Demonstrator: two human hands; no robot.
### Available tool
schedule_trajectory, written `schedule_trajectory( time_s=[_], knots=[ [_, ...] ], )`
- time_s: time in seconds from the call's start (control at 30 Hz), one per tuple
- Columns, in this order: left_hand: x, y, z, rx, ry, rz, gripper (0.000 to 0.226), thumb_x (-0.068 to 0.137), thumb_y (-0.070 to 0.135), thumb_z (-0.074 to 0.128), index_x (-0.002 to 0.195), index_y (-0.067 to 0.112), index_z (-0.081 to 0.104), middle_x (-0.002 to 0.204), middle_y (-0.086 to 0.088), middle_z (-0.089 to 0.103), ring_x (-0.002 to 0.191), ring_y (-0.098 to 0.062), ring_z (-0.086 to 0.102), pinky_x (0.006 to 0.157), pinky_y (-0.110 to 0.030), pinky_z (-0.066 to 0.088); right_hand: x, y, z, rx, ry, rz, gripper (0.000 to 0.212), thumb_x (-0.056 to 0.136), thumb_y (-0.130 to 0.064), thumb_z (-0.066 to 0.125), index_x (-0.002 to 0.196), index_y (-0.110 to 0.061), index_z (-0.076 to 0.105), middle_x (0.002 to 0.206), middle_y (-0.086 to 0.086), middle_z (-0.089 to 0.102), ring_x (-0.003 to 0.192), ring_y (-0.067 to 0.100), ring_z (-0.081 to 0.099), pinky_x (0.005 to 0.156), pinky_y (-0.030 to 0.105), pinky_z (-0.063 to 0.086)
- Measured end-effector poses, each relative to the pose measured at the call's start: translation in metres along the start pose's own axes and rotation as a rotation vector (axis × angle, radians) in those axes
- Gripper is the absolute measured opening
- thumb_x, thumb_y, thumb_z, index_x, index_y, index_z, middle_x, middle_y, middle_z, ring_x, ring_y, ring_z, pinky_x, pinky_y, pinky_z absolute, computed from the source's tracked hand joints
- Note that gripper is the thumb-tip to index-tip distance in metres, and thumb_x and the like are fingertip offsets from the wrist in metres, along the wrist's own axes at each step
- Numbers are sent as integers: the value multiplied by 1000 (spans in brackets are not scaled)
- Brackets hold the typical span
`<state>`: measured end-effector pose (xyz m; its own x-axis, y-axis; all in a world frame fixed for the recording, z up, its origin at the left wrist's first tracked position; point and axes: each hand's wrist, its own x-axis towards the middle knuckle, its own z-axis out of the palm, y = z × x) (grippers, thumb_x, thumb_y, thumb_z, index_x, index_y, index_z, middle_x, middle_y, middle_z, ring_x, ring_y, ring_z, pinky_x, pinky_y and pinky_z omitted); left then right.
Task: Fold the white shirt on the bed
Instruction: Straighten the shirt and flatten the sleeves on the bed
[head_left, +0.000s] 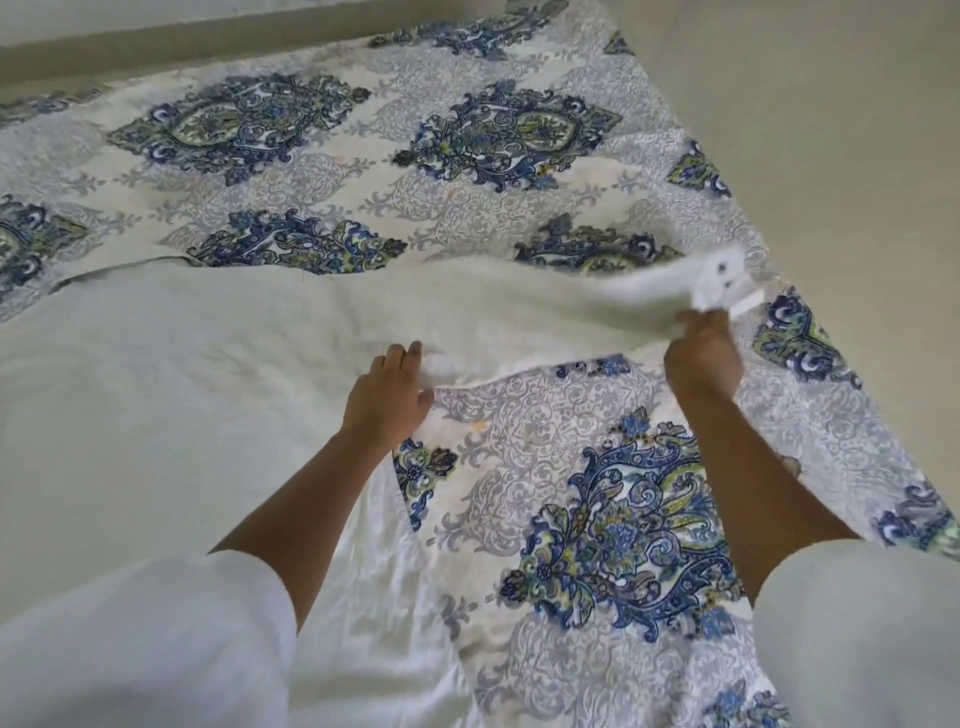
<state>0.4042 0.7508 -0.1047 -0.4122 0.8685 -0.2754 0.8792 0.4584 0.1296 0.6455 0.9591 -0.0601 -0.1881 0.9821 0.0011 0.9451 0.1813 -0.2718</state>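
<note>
The white shirt (171, 395) lies spread over the left and middle of the bed, its sleeve stretched out to the right. My left hand (387, 397) grips the lower edge of the shirt where the sleeve joins the body. My right hand (701, 358) pinches the sleeve near its buttoned cuff (724, 283) and holds it a little above the bedspread; the cuff is blurred.
The bed carries a white bedspread (519, 436) with blue and green floral medallions. Its right edge runs diagonally beside a pale floor (841, 130). A wall base lies along the far top left. My white sleeves fill the lower corners.
</note>
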Motion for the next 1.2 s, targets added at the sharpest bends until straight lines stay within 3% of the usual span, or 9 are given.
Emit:
schedule_trajectory(
  time_s=[0.07,0.17,0.3,0.4,0.67,0.83,0.97,1.1,1.2],
  knots=[
    [14,-5,0,44,-47,91,53,95,31,37,139,2,32,136,-18,37,119,-35,43,87,-44,45,7,12,13,-12,-155,63,42,89,3,42,128,-9,51,133,17,43,109,37,55,84,43,49],
    [41,-9,-8,-12,-5,192,37,81,12,63,110,-9,58,131,-30,46,110,-42,51,85,-44,51,34,9,16,73,-157,102,42,88,-3,42,127,-12,54,136,12,42,121,30,47,89,39,46],
    [82,-16,-33,-246,202,-92,45,92,-3,39,136,1,41,136,-20,40,108,-37,55,85,-46,48,83,-7,22,119,-245,-47,50,90,-1,40,136,-20,47,149,3,33,129,25,42,98,36,41],
    [110,-38,-52,-164,98,-263,54,89,-3,38,142,10,36,145,-14,32,117,-40,49,90,-48,44,109,-6,30,-55,-510,-170,64,85,8,41,139,-27,41,153,3,27,134,26,38,102,38,41],
    [128,-118,-71,-121,-208,-330,26,75,-4,46,82,11,65,92,-19,63,91,-38,62,75,-38,49,161,3,20,-81,-715,-247,6,82,-5,65,81,-10,63,89,15,63,69,24,58,61,27,42],
    [128,-100,-70,-402,-197,-349,36,86,9,61,121,6,58,108,-17,60,100,-34,58,81,-38,45,148,0,18,213,-871,-133,22,82,5,62,98,-10,62,80,12,64,48,15,60,47,23,48],
    [137,-94,-66,-505,-97,-401,29,86,6,61,113,-5,59,100,-25,62,83,-30,56,74,-34,41,159,1,28,172,-630,-38,17,85,6,55,97,1,66,66,8,62,41,6,54,55,25,50],
    [144,-97,-57,-713,-29,-491,26,85,1,62,109,-8,58,68,-15,55,57,-22,49,60,-26,41,177,1,26,56,-272,-60,22,83,0,51,95,-6,69,101,18,66,90,33,61,79,34,49],
    [149,-101,-43,-671,-18,-508,21,86,7,63,103,-5,60,76,-20,60,68,-27,58,72,-37,53,178,-11,35,-107,-184,-112,24,86,2,47,99,-6,66,111,19,60,106,36,55,81,35,46]
  ],
)
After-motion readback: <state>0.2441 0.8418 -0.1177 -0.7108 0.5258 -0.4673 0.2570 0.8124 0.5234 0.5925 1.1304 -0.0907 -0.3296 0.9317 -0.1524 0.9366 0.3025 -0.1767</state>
